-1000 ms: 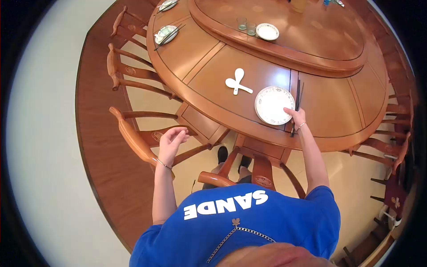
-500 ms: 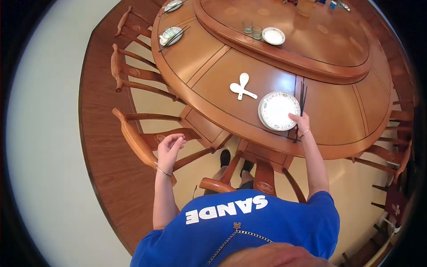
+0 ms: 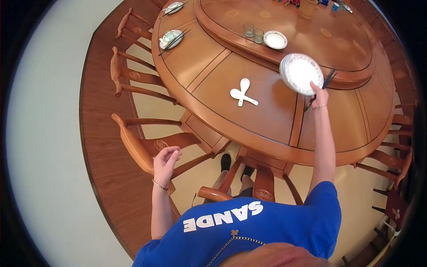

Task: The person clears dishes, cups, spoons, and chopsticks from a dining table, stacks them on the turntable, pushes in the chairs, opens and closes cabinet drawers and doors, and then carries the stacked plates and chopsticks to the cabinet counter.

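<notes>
My right hand [image 3: 319, 95] grips a stack of white plates [image 3: 302, 73] with patterned rims, thumb on top, lifted at a tilt over the table near the raised turntable. Dark chopsticks [image 3: 329, 78] pass under that hand alongside the plates; how the fingers hold them is hidden. Two white spoons [image 3: 243, 94] lie crossed on the wooden table [image 3: 271, 129], left of the plates. Away from the table, my left hand [image 3: 164, 163] hovers by a chair, fingers curled in toward the thumb, with nothing visible in it.
On the turntable [image 3: 249, 13] stand two glasses [image 3: 253, 32] and a white plate [image 3: 275, 40]. A place setting [image 3: 171, 40] with chopsticks lies at the left rim. Wooden chairs [image 3: 133, 142] ring the table, one [image 3: 262, 184] directly before my body.
My right hand has raised the plates and chopsticks off the table, moving them away from me and rightward. My left hand has dropped slightly lower. The spoons stay put.
</notes>
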A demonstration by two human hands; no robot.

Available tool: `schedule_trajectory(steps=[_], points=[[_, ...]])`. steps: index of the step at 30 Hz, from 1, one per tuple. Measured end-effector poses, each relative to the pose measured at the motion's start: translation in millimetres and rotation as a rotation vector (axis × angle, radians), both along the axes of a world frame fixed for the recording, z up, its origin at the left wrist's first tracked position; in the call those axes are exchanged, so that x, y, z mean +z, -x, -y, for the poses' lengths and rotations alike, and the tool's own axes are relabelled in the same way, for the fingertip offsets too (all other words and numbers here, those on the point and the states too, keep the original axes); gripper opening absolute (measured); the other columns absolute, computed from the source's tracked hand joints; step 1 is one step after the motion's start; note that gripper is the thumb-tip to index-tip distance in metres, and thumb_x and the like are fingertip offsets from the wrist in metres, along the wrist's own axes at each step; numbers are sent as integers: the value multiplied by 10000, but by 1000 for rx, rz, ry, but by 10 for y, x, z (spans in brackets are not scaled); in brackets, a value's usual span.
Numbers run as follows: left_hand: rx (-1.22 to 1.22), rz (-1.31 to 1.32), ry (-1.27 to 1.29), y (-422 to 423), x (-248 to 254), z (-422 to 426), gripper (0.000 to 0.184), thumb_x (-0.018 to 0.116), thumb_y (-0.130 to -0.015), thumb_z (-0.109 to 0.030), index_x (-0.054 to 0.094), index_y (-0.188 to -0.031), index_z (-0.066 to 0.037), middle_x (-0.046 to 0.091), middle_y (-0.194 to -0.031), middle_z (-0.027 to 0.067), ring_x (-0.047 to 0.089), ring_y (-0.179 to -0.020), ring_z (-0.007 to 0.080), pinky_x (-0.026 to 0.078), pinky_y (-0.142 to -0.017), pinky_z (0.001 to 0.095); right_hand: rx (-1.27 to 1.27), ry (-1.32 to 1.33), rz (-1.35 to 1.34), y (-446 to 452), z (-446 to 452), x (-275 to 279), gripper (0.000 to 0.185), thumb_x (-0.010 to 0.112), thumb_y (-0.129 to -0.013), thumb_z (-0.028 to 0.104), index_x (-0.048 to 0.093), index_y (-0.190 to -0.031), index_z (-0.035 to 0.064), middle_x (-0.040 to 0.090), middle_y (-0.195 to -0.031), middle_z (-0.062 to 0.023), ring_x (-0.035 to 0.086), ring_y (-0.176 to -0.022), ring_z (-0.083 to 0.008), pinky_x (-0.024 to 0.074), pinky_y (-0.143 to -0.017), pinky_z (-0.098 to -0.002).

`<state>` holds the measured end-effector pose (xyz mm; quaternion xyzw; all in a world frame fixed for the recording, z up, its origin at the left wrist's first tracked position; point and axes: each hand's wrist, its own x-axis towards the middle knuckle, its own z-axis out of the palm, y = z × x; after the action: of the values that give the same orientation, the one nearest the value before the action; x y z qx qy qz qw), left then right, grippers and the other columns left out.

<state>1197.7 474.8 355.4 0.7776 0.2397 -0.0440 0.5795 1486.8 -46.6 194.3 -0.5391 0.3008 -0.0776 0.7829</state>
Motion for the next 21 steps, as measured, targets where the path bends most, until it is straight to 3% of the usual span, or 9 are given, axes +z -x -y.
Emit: schedule_trajectory(steps=[4,11,21], points=[[17,7,-11,55,-69,-72,234,621,-926,-134,611,-1104,19,656,-1035,73,645,-966,151,517,-829,273,-260,-55,-6,-727,154,-27,266,753,-737,-29,596,-951,-5,649,-843,-94,528,-527,-143,346,-393,-248],[68,-25,-53,99,-56,-108,214,627,-920,-127,631,-1074,21,665,-994,61,649,-928,136,512,-795,263,-477,-60,-141,-1270,213,-214,284,759,-732,-45,576,-948,-46,651,-838,-123,547,-514,-169,398,-385,-251],[96,-41,-79,121,-154,-146,211,625,-919,-119,631,-1075,23,666,-964,62,647,-907,131,517,-799,260,-417,117,-317,-1522,259,-201,278,830,-727,96,622,-841,-49,638,-752,-116,504,-474,-163,433,-386,-307]])
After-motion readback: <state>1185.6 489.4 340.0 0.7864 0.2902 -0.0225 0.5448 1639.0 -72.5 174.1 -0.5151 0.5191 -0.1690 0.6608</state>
